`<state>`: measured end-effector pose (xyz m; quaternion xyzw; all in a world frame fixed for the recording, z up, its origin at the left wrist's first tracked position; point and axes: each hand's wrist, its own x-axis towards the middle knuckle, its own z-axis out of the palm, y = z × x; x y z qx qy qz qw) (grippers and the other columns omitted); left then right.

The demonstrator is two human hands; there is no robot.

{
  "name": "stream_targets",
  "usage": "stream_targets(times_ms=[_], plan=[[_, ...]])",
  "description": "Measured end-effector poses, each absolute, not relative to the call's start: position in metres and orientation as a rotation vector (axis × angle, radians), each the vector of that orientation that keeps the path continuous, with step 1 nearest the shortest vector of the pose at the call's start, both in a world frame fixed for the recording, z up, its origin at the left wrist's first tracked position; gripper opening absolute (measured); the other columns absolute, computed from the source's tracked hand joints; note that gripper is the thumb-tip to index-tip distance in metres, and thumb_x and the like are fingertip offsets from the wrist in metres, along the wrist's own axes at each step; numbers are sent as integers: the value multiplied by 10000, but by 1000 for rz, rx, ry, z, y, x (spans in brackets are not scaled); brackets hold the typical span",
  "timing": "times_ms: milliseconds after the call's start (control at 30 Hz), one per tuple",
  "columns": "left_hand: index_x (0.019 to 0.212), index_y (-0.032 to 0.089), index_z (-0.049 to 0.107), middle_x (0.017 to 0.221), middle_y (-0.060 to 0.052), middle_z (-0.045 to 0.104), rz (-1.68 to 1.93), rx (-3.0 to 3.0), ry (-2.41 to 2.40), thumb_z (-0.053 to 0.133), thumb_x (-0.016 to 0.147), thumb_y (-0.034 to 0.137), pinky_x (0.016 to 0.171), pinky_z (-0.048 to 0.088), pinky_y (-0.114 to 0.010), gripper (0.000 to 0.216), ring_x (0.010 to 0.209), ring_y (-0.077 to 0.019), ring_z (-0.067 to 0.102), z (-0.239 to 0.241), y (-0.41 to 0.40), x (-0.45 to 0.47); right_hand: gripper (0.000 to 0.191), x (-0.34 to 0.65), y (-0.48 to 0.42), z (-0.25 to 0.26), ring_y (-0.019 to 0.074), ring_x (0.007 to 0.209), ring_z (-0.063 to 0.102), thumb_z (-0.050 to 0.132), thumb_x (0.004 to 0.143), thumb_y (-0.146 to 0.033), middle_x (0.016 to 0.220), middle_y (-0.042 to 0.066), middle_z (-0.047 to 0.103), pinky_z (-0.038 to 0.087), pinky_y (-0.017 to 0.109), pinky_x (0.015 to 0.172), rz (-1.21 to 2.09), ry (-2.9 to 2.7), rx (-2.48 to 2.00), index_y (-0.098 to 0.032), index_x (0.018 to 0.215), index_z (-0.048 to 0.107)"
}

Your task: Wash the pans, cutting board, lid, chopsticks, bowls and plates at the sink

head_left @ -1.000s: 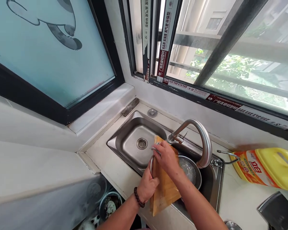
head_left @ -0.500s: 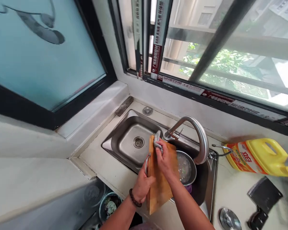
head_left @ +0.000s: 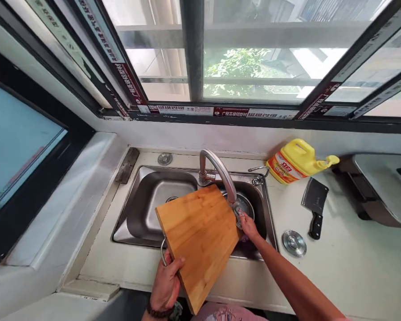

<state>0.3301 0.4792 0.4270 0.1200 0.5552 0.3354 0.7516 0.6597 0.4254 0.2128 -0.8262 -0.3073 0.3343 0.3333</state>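
A wooden cutting board point(head_left: 200, 236) is tilted over the front of the double sink, its broad face toward me. My left hand point(head_left: 167, 281) grips its left edge near the metal handle point(head_left: 163, 252), thumb on the face. At the board's right edge, under the faucet point(head_left: 220, 171), my right hand point(head_left: 249, 225) is closed on a grey scrubbing cloth point(head_left: 238, 218), partly hidden by the fingers. Behind that hand a round pan point(head_left: 249, 207) sits in the right basin, partly covered by the board and faucet.
The left basin point(head_left: 147, 209) of the steel sink lies beside the board. On the right counter are a yellow detergent jug point(head_left: 297, 162), a cleaver point(head_left: 316, 200), a steel drain lid point(head_left: 294, 243) and a large lidded appliance point(head_left: 381, 187). A dark block point(head_left: 127, 165) rests at the back left.
The board has turned so its broad face shows, and the right hand with the cloth has moved from its upper part to its right edge. The view has swung right.
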Motion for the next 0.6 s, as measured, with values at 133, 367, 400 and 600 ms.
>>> stream_targets(times_ms=[133,367,400,600], plan=[[1006,186,745,1088,-110,794,733,290,1268,867,527,179,1023,550,-503,494,1165,-380,691,446,475,327,568,576,408,262,299,1432,484,388,1016,-570,1526,139,542,365,544,1208,786,-1037,-1866,-212,1351,675],[1080,205,738,1100,-108,791,752,317,1331,879,498,202,1003,561,-506,599,1180,-401,679,454,467,323,530,499,408,284,243,1570,228,376,1061,-457,1674,35,329,229,547,1271,798,-1549,-1568,-307,1567,423],[1104,211,735,1092,-104,793,752,324,1337,886,491,202,1004,560,-506,632,1183,-406,677,454,465,318,530,516,417,271,247,1567,240,358,1061,-454,1665,42,348,231,551,1269,786,-1518,-1633,-290,1557,444],[1239,279,683,1122,-111,790,729,200,1414,906,513,301,1012,540,-563,760,1227,-452,643,454,448,276,515,654,464,196,275,1445,468,372,1000,-290,1525,128,546,370,454,1211,849,-1262,-2253,-177,1450,597]])
